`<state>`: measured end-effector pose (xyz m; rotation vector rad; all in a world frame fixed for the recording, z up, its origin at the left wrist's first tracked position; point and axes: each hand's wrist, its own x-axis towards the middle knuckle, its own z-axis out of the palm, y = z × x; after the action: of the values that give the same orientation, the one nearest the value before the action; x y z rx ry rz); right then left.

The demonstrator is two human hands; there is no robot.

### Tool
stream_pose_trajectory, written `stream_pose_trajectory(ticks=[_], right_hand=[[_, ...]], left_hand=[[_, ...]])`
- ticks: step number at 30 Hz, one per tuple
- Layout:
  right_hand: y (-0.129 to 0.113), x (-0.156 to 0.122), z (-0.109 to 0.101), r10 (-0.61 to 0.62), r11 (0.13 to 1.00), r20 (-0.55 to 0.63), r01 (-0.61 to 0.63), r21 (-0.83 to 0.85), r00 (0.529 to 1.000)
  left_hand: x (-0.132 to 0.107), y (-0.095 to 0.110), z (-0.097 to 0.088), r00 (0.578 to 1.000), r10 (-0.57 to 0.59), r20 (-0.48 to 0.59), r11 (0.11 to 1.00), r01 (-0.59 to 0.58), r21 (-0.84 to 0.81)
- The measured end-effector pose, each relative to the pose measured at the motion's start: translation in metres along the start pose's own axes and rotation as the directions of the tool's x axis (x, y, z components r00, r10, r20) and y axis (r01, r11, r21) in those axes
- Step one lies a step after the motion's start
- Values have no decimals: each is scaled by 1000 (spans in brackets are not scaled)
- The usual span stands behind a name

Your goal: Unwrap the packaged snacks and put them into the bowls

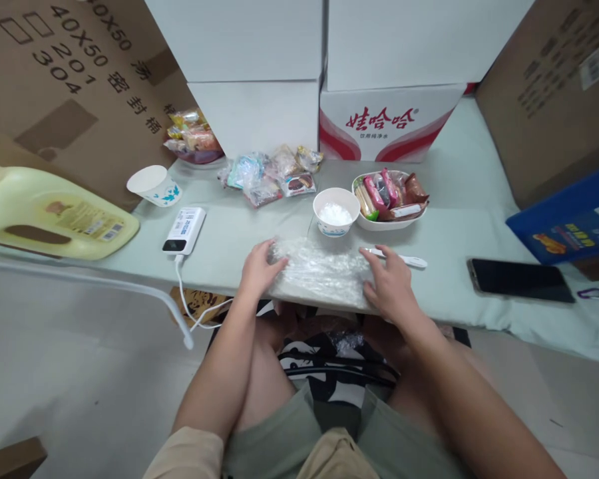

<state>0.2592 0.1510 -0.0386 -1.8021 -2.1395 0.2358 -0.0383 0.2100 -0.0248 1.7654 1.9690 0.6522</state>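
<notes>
A crumpled sheet of clear plastic film point(319, 269) lies at the near edge of the pale green table point(454, 219). My left hand point(259, 269) rests on the film's left end with fingers stretched over it. My right hand point(389, 283) presses flat on its right end, fingers spread. Just behind the film stands a small white bowl point(335, 211) of white powder. A white pen-like stick point(402, 258) lies beside my right fingers.
A white dish of wrapped snacks point(389, 199), loose snack packets point(274, 173), a paper cup point(152, 185), a power bank with cable point(184, 231), a yellow jug point(50, 213), a black phone point(519, 279), a blue box point(574, 226) and stacked cartons point(389, 123) sit around.
</notes>
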Motion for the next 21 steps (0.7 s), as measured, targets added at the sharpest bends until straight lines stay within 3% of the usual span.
stream_pose_trajectory(ticks=[3,5,10,12,14,15,17,19,20,21], right_hand=[[5,-26,-10,-120,993,238,118,26,964],[6,-35,-19,-185,981,312,156,114,932],[-5,-10,-26,-169,921,68,133,365,983],[-14,7,-18,-147,893,53,110,436,988],[-21,19,-9,-104,870,114,35,492,988],[-24,23,-5,-78,853,153,-13,521,985],[-29,27,-2,-28,801,201,-98,591,979],[-31,30,-1,26,697,195,-158,699,980],[-33,32,-1,64,622,186,-185,761,980],[-34,33,-1,111,534,181,-213,818,977]], left_hand=[[1,6,2,992,44,122,997,-51,53],[1,12,3,980,76,182,997,-78,5],[-2,26,6,917,279,285,908,-155,-390],[-5,31,6,876,362,319,836,-154,-526],[-6,34,6,850,405,335,779,-130,-613],[-6,34,6,856,410,316,758,-127,-640],[-4,32,7,917,353,188,734,-147,-663],[-1,30,9,982,187,10,713,-129,-689],[0,30,11,996,93,-10,679,-70,-730],[0,32,13,998,29,58,623,27,-782]])
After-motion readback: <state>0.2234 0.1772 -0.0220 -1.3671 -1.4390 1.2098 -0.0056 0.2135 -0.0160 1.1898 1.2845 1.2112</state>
